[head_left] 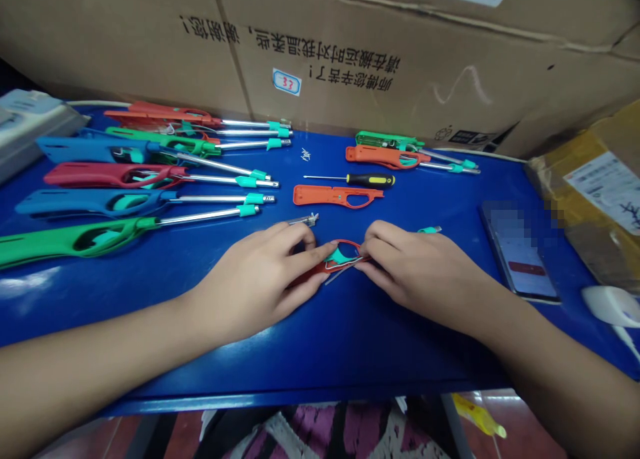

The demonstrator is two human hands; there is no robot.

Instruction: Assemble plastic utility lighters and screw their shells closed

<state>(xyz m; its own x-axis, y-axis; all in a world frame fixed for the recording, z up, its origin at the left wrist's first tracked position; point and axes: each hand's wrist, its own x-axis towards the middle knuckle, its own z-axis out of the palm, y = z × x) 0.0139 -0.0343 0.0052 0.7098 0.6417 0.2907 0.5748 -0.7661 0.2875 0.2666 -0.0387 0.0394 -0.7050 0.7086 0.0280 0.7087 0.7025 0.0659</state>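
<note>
My left hand [270, 272] grips the handle end of an opened orange gas lighter [323, 267], thumb and forefinger closed on it. A teal trigger [340, 256] sits inside its loop. My right hand [415, 266] pinches the lighter's other end, by thin wires [345, 268] running along the shell; its fingertips hide exactly what they hold. A teal-collared tip [430, 230] shows beyond my right hand. Just past my left knuckles lies a small clear part [306, 220], partly hidden. Farther back are a loose orange half-shell [320, 196] and a yellow-and-black screwdriver [371, 179].
Several coloured lighters [117, 174] lie in a row at left on the blue table [300, 352]. Two more [385, 156] lie back right. A large cardboard box [320, 39] walls off the back. At right are a phone [520, 252], a white device [610, 306] and a taped box [595, 192].
</note>
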